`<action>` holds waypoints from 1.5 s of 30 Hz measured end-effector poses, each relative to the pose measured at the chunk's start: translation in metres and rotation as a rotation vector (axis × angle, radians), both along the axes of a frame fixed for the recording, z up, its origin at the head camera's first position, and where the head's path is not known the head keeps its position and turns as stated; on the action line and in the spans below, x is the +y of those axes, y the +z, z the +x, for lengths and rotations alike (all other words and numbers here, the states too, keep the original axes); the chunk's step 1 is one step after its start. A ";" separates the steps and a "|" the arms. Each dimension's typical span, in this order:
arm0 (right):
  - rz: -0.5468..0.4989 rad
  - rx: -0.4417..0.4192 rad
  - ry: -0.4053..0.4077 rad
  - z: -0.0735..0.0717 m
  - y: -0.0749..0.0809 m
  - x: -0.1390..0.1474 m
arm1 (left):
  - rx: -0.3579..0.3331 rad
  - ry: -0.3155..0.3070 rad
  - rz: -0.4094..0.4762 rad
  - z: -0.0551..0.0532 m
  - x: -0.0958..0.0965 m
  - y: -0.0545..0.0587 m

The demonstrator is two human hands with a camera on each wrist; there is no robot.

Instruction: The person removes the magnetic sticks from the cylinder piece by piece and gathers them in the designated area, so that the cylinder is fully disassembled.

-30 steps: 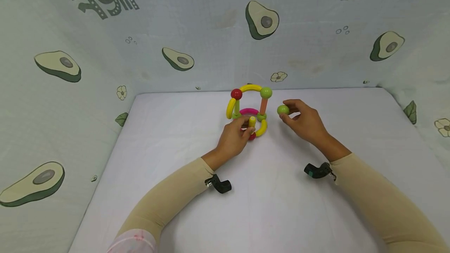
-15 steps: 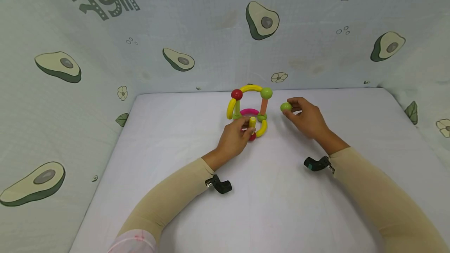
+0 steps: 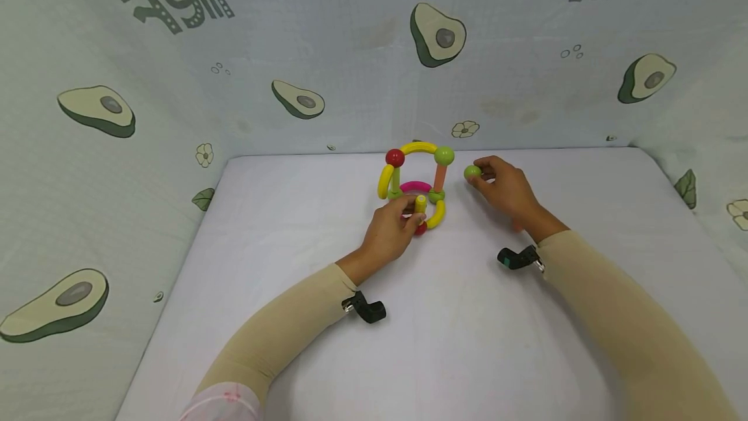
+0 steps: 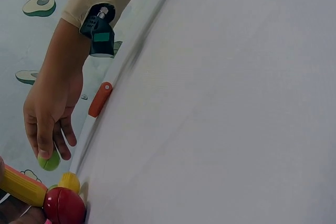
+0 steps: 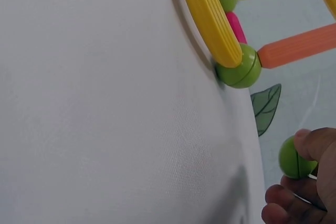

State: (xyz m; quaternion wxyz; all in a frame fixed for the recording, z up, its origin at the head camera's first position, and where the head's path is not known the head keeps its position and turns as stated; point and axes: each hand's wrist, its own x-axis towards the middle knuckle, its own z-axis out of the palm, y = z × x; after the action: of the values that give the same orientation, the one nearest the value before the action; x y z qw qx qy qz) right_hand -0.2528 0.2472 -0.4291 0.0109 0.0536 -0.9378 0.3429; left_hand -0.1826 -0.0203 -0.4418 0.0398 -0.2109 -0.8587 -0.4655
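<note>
My left hand [image 3: 387,232] pinches an upright yellow magnetic rod [image 3: 420,204] at the front of a built frame of balls and rods. In the left wrist view that rod meets a red ball [image 4: 64,206]. To the right of the frame, my right hand [image 3: 507,190] holds a green ball [image 3: 473,172] between thumb and fingers, apart from the frame. The frame has another green ball [image 3: 444,156] on top of an orange rod [image 3: 440,178], joined by a curved yellow piece [image 3: 418,146] to a red ball [image 3: 395,158]. My left fingers hide part of its base.
A loose orange rod [image 4: 100,99] is on the white-covered table [image 3: 456,343], mostly hidden under my right wrist in the head view. An avocado-print cloth [image 3: 362,51] hangs behind the table's back edge. Each wrist wears a small black camera.
My right hand, with the green ball, first shifts slightly right and away, then back left and a little farther. The orange rod now shows beneath the right wrist. My left hand stays in place.
</note>
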 end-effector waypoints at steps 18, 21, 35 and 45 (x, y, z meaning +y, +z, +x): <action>0.016 -0.060 -0.056 -0.032 -0.009 0.002 | -0.003 0.000 0.003 0.000 0.000 0.000; 0.020 -0.076 -0.062 -0.035 -0.009 0.003 | -0.002 0.000 -0.002 0.000 0.000 0.000; 0.034 -0.109 -0.085 -0.049 -0.012 0.005 | 0.009 -0.002 0.002 -0.001 0.000 -0.001; 0.033 -0.142 -0.091 -0.051 -0.014 0.004 | 0.010 0.000 -0.004 0.000 0.000 -0.001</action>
State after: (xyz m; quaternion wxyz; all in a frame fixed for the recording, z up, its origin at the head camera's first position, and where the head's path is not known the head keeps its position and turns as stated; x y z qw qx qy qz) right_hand -0.3040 0.2512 -0.4436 -0.0410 -0.0132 -0.9431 0.3296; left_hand -0.1826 -0.0206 -0.4425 0.0435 -0.2134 -0.8593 -0.4628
